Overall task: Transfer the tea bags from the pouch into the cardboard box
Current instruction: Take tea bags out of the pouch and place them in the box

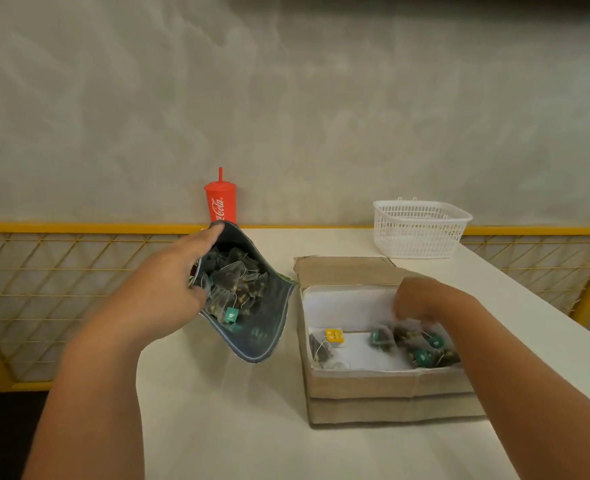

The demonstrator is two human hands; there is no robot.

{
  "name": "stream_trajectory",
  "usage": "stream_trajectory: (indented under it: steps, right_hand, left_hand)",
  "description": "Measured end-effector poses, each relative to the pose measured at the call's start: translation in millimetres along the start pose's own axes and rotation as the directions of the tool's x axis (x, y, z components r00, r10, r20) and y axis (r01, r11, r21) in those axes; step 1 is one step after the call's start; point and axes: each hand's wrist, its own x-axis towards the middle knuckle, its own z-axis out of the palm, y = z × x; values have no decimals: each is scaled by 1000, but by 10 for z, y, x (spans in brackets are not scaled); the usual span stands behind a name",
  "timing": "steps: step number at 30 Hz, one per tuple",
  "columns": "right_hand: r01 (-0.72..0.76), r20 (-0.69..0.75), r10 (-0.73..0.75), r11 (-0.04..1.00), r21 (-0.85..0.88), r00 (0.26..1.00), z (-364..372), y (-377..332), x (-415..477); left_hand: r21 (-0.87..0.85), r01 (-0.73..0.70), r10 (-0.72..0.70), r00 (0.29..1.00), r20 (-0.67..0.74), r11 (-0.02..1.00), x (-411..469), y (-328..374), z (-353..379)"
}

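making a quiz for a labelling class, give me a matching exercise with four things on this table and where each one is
Things:
1 pouch
2 cardboard box
3 red cup
4 white basket

Places:
A back right of the table
B gripped by the left hand
C right behind the pouch
D the right hand reaches into it

Pairs: 1-B, 2-D, 3-C, 4-A

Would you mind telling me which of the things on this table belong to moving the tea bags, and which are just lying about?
In the job: pouch, held open by the left hand; tea bags inside it; cardboard box with several already in; right hand reaching into the box.
Lying about: red Coca-Cola cup with straw; white plastic basket.
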Motion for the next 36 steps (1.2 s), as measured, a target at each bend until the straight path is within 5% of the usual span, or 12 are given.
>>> stream_trajectory:
  steps: [5,9,15,18,22,28,32,36]
  right_hand:
    - [-3,63,2,1000,22,998,-49,16,-86]
    - [132,-92,-129,991,34,987,-233,-164,-301]
    - [544,-323,-443,746,384,836,-471,-747,-959]
    - [672,-328,-587,638,375,740,-454,-1073,-1216]
    - [734,-216,-702,659,162,678,-193,-1499,-1204]
    - [623,50,-623,769,-141,780,188,-1992,-807]
    - [440,83,-447,893,93,890,236,-2113,-598]
    - [340,77,-373,900,272,925,316,-2218,-389]
  left_hand:
    - [-23,7,-7,1000,-14,1000,-22,22,-1]
    - [-6,14,-14,1000,-14,1000,-19,45,2]
    - [-40,31,-31,999,-9,999,-38,48,0]
    - [-14,41,-41,999,-11,999,-24,42,1]
    - [-25,31,-31,1000,-7,999,-18,36,2]
    - [-18,5,-4,1000,14,1000,-3,-5,3]
    - [-26,14,-14,1000,22,1000,-17,22,-4]
    - [-30,1,1,998,58,1000,-11,50,18]
